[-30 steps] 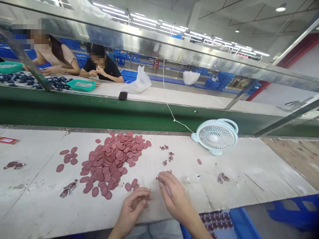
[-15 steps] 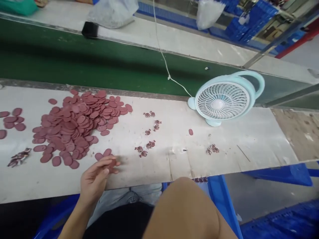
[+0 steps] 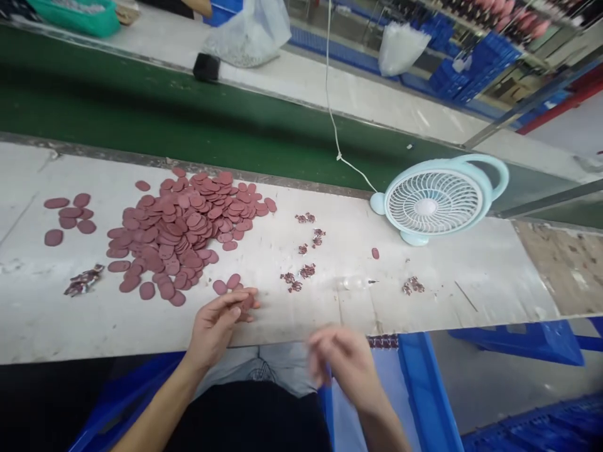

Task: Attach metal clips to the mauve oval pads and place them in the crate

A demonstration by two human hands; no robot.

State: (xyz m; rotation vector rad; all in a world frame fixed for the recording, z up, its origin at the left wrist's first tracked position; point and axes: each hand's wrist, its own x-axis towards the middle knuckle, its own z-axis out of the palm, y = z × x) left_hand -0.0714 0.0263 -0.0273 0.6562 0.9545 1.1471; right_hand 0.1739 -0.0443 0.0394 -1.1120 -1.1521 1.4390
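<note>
My left hand (image 3: pixel 219 329) is over the table's front edge, its thumb and fingers closed on a reddish-brown oval disc (image 3: pixel 247 304). Just behind it lie a few loose oval discs (image 3: pixel 227 284). A large heap of the same discs (image 3: pixel 176 229) spreads out to the left. Over the front edge, right of my left hand, is my right hand (image 3: pixel 342 358). Its fingers are bent and smeared by motion, so what they hold, if anything, cannot be made out. Small dark-red and silver pieces (image 3: pixel 294 280) lie in clusters on the table beyond my hands.
A light-blue fan (image 3: pixel 431 201) stands at the back right, its white cord running up. A clear bottle with a dark tip (image 3: pixel 353 283) lies mid-table. Below the front edge is a blue tray (image 3: pixel 424 383) with dark-red pieces. A plastic bag (image 3: pixel 249 37) sits on the far shelf.
My right hand has drawn back from close to the camera to the table's front edge. My left hand still holds the disc. The whole view has shifted, so the table things appear farther right.
</note>
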